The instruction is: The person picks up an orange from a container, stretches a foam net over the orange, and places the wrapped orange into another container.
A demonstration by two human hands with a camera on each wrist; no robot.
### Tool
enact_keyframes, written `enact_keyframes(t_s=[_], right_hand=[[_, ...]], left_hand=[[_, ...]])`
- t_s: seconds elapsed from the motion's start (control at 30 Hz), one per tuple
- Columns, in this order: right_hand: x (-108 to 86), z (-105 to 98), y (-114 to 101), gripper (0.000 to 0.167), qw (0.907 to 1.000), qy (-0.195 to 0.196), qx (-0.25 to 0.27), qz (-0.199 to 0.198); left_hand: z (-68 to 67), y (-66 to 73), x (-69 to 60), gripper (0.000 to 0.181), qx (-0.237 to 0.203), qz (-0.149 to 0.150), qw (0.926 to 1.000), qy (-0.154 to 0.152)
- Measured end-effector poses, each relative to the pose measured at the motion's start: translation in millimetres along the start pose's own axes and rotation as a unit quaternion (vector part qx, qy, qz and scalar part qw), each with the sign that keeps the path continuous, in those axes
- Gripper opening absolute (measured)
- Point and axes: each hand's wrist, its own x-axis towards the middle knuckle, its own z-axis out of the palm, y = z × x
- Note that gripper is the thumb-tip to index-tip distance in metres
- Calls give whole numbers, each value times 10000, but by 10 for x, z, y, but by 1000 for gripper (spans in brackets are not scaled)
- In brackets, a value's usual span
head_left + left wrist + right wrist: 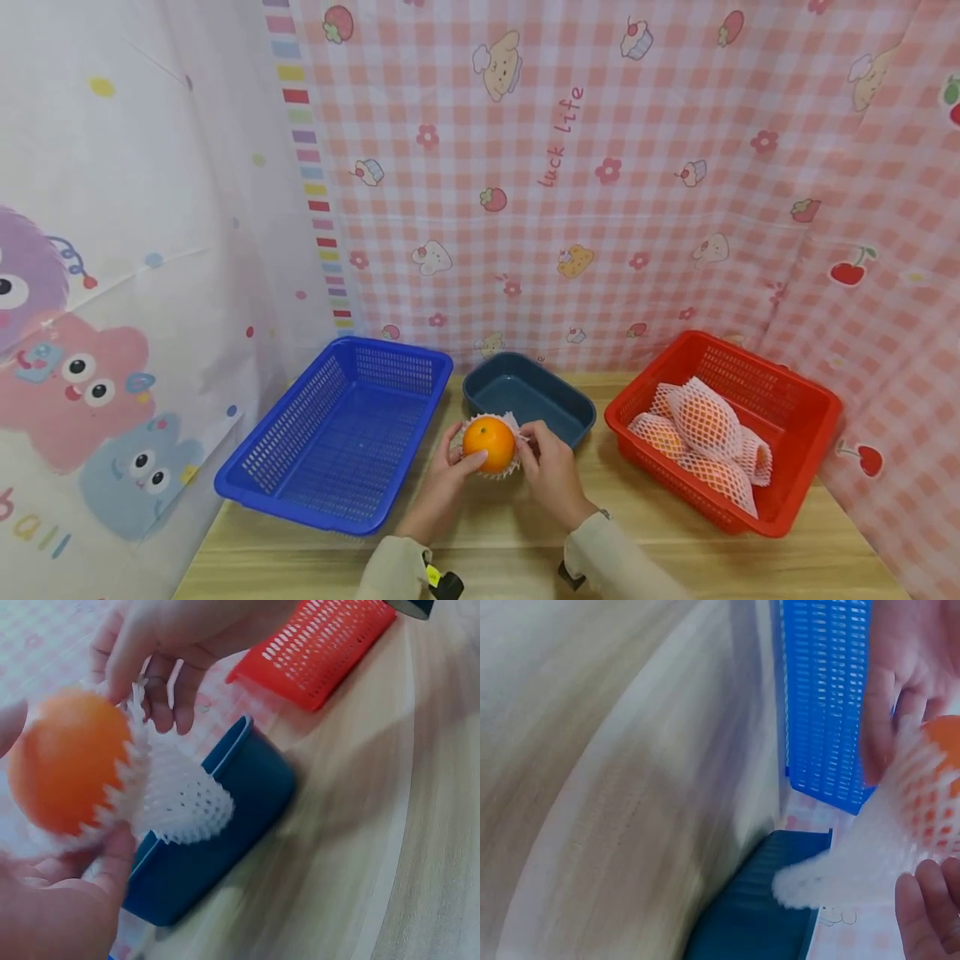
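A bare orange top shows on the orange (pixel 489 443), whose lower part sits in a white foam net sleeve (pixel 187 795). My left hand (pixel 446 473) grips the orange through the net, thumb across the fruit's front. On the other side, my right hand (pixel 553 468) pinches the net's frilled edge between thumb and fingers. Seen from the right wrist, the net's narrow closed end (pixel 802 885) hangs away from the fruit. Both hands hold it above the table, in front of the dark teal tub (pixel 517 385).
To the left stands a blue mesh basket (pixel 333 433) with nothing in it. A red basket (pixel 806 467) on the right holds several net-wrapped oranges (pixel 705 421). Printed cloth (pixel 465 167) hangs behind the wooden table (pixel 495 550).
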Motion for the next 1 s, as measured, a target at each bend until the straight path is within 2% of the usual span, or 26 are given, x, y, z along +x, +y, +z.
enact_keyframes(t_s=[0.17,0.37,0.43,0.63,0.7,0.83,0.9,1.0], right_hand=[[0,12,17,16,9995,89,95,283],[-47,71,10,14,9979,-61,320,561],[-60,85,11,15,9974,-88,324,634],[-74,81,-26,16,9977,111,361,564],[-88,82,-38,16,9981,158,477,363],[-129,92,-41,17,9967,13,744,-315],[-142,92,-35,17,9947,-169,855,-537],[-133,72,-31,18,9940,-411,972,-288]], left_hand=[[-24,-28,21,60,-420,256,9988,-63],[-7,-69,1,63,-1352,0,9907,-168],[6,-67,-5,65,-1479,-31,9889,-143],[52,-55,8,70,-1422,202,9895,162],[56,-53,22,72,-1381,217,9897,322],[42,-34,48,73,-1288,256,9903,457],[24,-19,59,74,-1103,332,9923,446],[-6,-1,64,80,-484,394,9968,490]])
